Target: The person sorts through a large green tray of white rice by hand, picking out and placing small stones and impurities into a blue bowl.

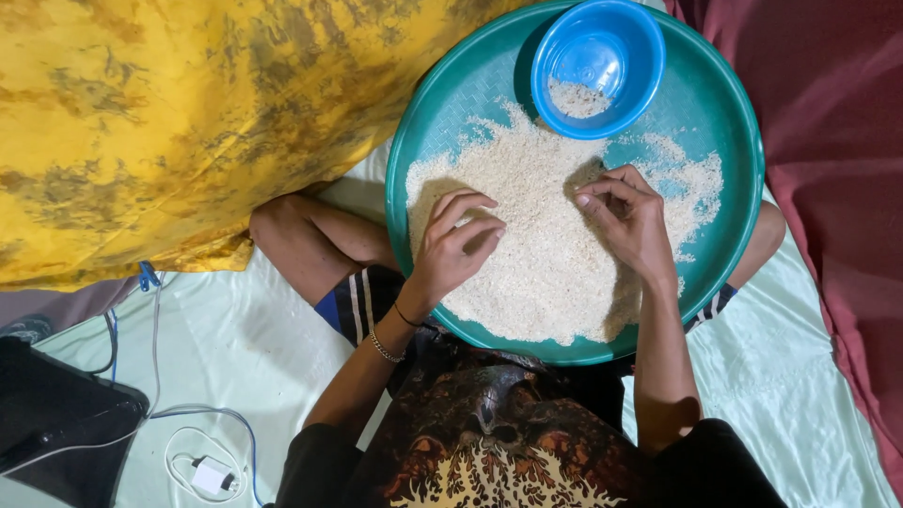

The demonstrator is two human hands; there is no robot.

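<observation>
I sit on a pale green sheet [263, 348], yellow cloth [169, 122] beside me, maroon fabric [837, 179] opposite, white charger [212, 475] nearby.

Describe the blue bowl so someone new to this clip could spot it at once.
Find the round teal tray on the person's lap, spread with white rice. At its far rim, beyond the right hand, sits the bowl: the only bright blue thing on the tray, with a little rice inside.
</observation>
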